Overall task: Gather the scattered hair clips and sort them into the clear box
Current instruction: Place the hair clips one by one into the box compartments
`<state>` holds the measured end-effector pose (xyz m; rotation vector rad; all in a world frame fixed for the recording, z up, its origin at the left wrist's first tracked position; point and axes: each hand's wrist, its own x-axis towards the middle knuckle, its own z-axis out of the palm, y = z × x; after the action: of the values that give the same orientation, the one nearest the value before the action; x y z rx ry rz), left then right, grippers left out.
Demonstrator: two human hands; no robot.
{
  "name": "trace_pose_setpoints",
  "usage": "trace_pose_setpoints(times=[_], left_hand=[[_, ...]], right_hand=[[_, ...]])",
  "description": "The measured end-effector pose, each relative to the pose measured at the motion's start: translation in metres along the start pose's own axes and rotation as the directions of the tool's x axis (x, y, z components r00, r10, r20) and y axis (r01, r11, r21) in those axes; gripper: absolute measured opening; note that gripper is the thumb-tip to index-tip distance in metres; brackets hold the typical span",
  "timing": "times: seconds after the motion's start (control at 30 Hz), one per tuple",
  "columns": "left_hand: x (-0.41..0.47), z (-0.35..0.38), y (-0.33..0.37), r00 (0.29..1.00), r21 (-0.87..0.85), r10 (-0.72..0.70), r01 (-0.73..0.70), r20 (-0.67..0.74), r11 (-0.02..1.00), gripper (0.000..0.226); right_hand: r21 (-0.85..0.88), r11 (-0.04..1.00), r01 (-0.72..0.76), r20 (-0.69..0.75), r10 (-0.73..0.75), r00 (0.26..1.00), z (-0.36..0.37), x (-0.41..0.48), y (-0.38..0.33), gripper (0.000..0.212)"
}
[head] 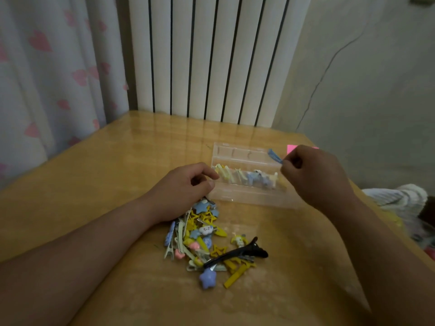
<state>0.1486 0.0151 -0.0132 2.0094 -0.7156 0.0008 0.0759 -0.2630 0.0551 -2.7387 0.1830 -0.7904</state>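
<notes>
The right hand (pixel 313 177) pinches a blue hair clip (pixel 275 156) by one end between thumb and fingertips, the clip jutting out above the right end of the clear box (pixel 244 198), just over its open lid. Held so near its tip, it could twist or drop outside the box, or land among the yellow clips rather than the blue ones below the grip. The left hand (pixel 181 191), loosely curled and holding nothing, rests against the box's far end; a nudge could shift it. The unsorted pile (pixel 204 241) lies nearer the person.
</notes>
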Motion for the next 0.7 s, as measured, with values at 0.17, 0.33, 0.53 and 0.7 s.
trace_pose_setpoints(times=[0.17,0.33,0.53,0.7], left_hand=[[0.0,0.0,0.0,1.0,-0.003,-0.005,0.005,0.001,1.0,0.014],[0.0,0.0,-0.001,1.0,-0.008,0.002,-0.002,-0.001,1.0,0.014],[0.001,0.0,-0.001,1.0,-0.006,0.004,-0.004,0.001,1.0,0.014],[0.0,-0.001,0.0,1.0,-0.001,-0.004,0.004,0.0,1.0,0.014]], right_hand=[[-0.157,0.979,-0.127,0.054,0.137,0.989,0.018,0.018,0.022,0.013],[-0.228,0.959,-0.171,0.066,0.19,0.98,0.027,0.025,0.024,0.013],[-0.22,0.964,-0.15,0.044,0.164,0.986,0.033,0.024,0.032,0.021],[-0.107,0.994,-0.027,-0.019,0.026,1.0,0.025,0.015,0.024,0.021]])
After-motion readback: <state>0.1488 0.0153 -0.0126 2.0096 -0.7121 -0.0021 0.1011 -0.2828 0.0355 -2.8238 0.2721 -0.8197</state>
